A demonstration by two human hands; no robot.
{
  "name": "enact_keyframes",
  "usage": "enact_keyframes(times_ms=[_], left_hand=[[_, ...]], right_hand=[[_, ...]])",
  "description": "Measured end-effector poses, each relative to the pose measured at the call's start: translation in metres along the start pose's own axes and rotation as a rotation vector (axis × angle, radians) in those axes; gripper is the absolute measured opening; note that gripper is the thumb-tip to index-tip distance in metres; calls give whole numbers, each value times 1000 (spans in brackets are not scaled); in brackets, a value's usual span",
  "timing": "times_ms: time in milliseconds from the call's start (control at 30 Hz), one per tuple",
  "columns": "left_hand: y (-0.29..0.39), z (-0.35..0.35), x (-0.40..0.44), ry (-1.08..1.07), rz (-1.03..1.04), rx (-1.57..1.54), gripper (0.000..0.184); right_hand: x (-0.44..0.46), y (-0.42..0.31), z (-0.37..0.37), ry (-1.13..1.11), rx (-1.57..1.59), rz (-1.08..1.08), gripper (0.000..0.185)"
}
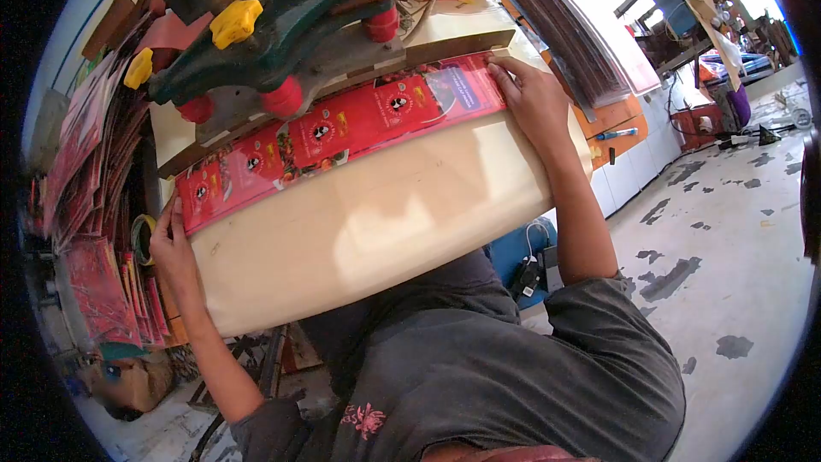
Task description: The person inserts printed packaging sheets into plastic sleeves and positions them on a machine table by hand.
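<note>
A long red printed sheet, with repeated logos and food pictures, lies across a cream-coloured board. Its far long edge runs along a low upright strip at the foot of a machine. My left hand grips the sheet's left end, thumb and fingers close together at the edge. At the opposite end, my right hand is closed on the right corner, fingertips on the printed side. Parts of the fingers of both hands are hidden.
A dark green machine arm with yellow knobs and red feet stands just beyond the sheet. Stacked red printed sheets fill the left side. Another tall stack and a blue pen-like tool lie at right.
</note>
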State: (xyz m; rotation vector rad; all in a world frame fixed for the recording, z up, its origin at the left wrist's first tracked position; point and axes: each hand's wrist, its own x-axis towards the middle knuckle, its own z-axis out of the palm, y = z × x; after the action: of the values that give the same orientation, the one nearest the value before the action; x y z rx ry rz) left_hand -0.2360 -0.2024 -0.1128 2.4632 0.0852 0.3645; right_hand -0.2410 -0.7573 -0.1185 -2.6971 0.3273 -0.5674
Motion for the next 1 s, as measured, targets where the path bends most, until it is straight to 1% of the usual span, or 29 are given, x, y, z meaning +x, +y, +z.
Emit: enact_keyframes(times_ms=[100, 200, 300, 367, 400, 433, 600, 700, 733, 767, 833, 867, 933, 1000], left_hand=[[0, -1, 0, 11, -16, 38, 47], [-2, -2, -1, 17, 27, 83, 45], [7, -1, -4, 39, 3, 21, 44], [3, -2, -3, 37, -30, 83, 44], [1, -2, -4, 56, -6, 33, 45], [2, -3, -5, 72, -18, 49, 45], [17, -6, -19, 81, -74, -95, 38], [19, -6, -23, 99, -91, -141, 36], [21, -8, -23, 77, -85, -127, 35], [23, -10, -23, 57, -80, -113, 35], [28, -12, -22, 83, -93, -82, 33], [25, -11, -21, 73, -85, -99, 33], [23, -9, -22, 78, -53, -120, 31], [20, -8, -21, 84, -68, -133, 31]], right_hand=[[0, 1, 0, 6, 10, -8, 32], [-1, -1, 0, 12, 24, -17, 31], [-3, -3, -1, 37, 78, -31, 30], [-3, -2, -4, -16, 119, 30, 30], [-6, -4, -6, 19, 150, -46, 31], [-5, -1, -8, -36, 237, -20, 30], [-12, 6, -20, -155, 372, -7, 32], [-17, 11, -26, -169, 367, -84, 34], [-21, 1, -31, -193, 349, 5, 33], [-25, -8, -35, -208, 366, -13, 33], [-33, -22, -36, -146, 285, 53, 33], [-36, -24, -32, -162, 299, 37, 33], [-39, -22, -26, -79, 286, 23, 33], [-37, -15, -22, -85, 298, 6, 33]])
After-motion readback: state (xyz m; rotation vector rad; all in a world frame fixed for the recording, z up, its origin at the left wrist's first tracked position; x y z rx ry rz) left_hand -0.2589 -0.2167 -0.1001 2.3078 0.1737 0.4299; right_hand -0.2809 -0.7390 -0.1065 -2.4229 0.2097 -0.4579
